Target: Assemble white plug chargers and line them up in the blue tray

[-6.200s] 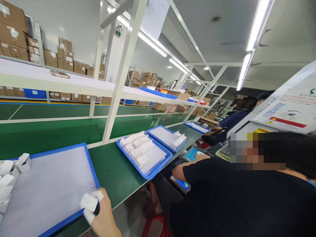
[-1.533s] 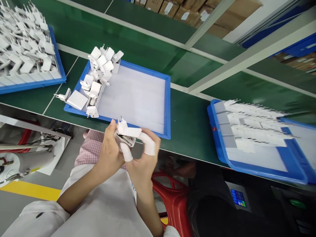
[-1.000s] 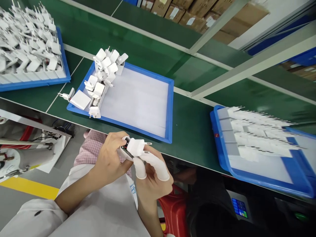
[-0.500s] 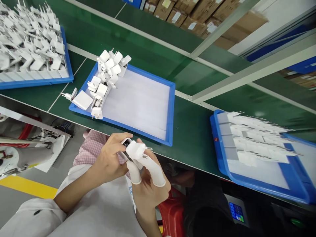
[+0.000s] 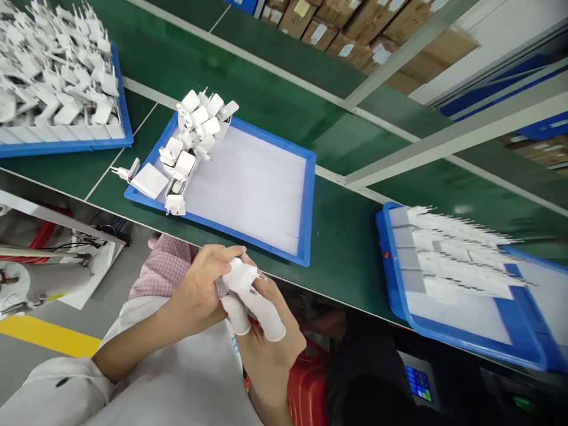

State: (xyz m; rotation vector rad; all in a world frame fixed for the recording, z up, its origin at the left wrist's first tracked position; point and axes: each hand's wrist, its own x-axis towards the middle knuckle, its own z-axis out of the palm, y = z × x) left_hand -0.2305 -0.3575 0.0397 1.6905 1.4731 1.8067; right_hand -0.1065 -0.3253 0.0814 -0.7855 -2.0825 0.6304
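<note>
Close to my body, just off the table's front edge, both hands hold a white charger plug (image 5: 240, 276) with two metal pins pointing right. My left hand (image 5: 202, 290) is closed round its left side, with the fingers covering most of the housing. My right hand (image 5: 273, 337), wearing white finger cots on two fingers, grips it from below and the right. Beyond my hands lies a blue tray (image 5: 308, 207) lined with white. Along its left side are several white charger parts (image 5: 186, 139), some with pin caps tilted on open housings.
At the left, a blue tray (image 5: 126, 118) is heaped with white plug parts. Another blue tray (image 5: 397, 296) at the right holds rows of plugs, pins outward. A metal post (image 5: 444, 136) rises behind the green table (image 5: 346, 236). A red stool (image 5: 308, 384) stands below.
The housing's dark opening, visible before, is now covered by my left fingers, which have moved right over the plug. The pin end has shifted slightly left. The trays' contents look the same.
</note>
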